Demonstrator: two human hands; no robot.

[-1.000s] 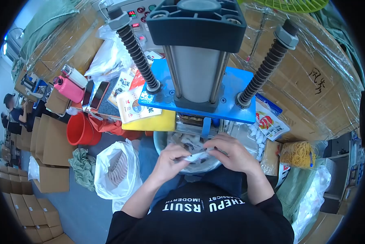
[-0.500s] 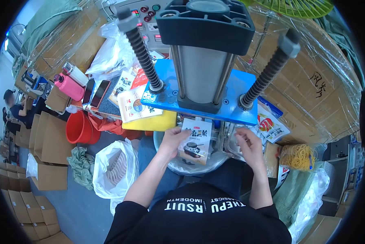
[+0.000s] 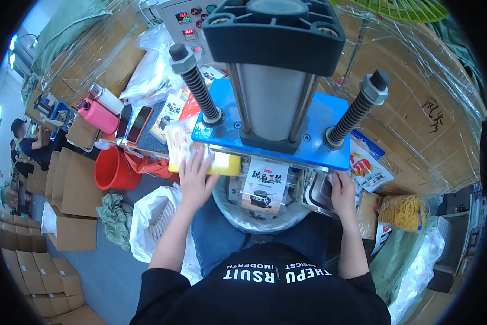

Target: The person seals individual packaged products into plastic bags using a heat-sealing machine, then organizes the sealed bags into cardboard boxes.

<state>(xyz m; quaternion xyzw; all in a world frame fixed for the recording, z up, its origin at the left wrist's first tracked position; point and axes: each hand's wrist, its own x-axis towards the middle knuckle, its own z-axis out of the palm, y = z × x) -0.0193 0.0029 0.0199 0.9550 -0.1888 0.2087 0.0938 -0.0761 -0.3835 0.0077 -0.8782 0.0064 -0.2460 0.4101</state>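
Observation:
My left hand [image 3: 196, 176], fingers spread, rests on a blurred printed packet [image 3: 179, 138] lying on a yellow block [image 3: 224, 164] left of the press. A white printed pouch [image 3: 263, 187] with a dark pot picture sticks out below the blue press plate [image 3: 314, 122], and neither hand touches it. At the right, my right hand [image 3: 342, 194] has its fingers curled beside a shiny rectangular tray [image 3: 320, 190]. What those fingers grip, if anything, is hidden.
Below the pouch sits a basin lined with clear plastic [image 3: 243, 223]. Tall threaded rods [image 3: 357, 108] flank the press cylinder [image 3: 270, 100]. Phones [image 3: 140, 124], a pink bottle [image 3: 98, 116] and a red bucket [image 3: 112, 170] stand left. Yellow rubber bands [image 3: 400, 211] lie right. A person works far left.
My left hand has let go of the printed pouch and moved left onto the packet on the yellow block. My right hand has moved slightly down beside the tray, its fingers curled.

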